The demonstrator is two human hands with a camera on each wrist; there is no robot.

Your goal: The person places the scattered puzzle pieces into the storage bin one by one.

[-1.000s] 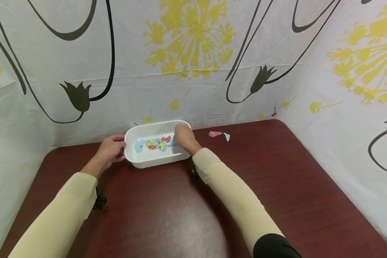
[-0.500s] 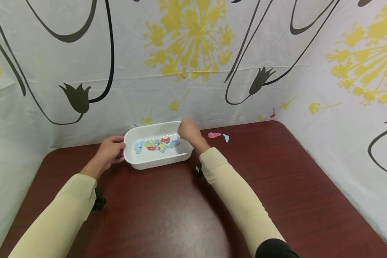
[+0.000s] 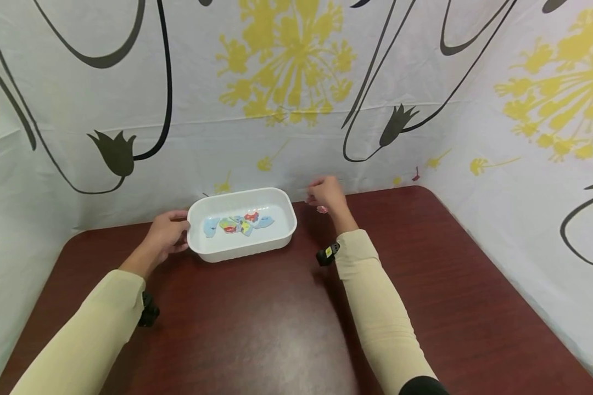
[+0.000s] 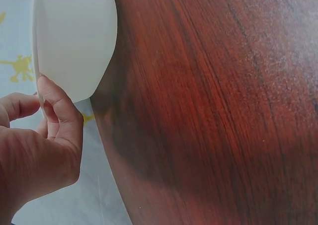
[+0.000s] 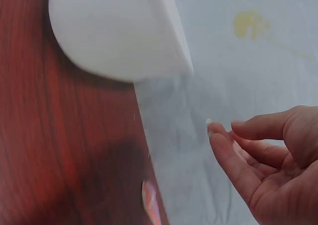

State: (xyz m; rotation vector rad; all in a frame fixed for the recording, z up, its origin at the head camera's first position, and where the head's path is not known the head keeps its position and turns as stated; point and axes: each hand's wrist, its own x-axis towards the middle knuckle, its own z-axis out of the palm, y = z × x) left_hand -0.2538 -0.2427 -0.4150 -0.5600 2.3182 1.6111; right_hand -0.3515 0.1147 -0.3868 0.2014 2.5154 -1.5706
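A white tray (image 3: 242,252) with rounded corners stands near the back edge of the table. Several flat, irregular pieces in blue, yellow and red lie on its floor, among them a pale blue piece (image 3: 211,226) and a red piece (image 3: 251,216). My left hand (image 3: 168,233) pinches the tray's left rim between thumb and fingers, as the left wrist view shows up close. To the right of the tray, my right hand (image 3: 328,195) hovers above a pink-red piece (image 5: 150,202) on the table. Its fingers are loosely bent, with nothing between them.
The dark reddish-brown table (image 3: 257,329) reaches back to a white cloth (image 3: 188,131) printed with yellow and grey flowers. The cloth also hangs along both sides. Black wrist cameras sit under both sleeves.
My right hand has moved out of the tray to the right, over the loose pieces, largely covering them. My left hand has kept its hold on the rim.
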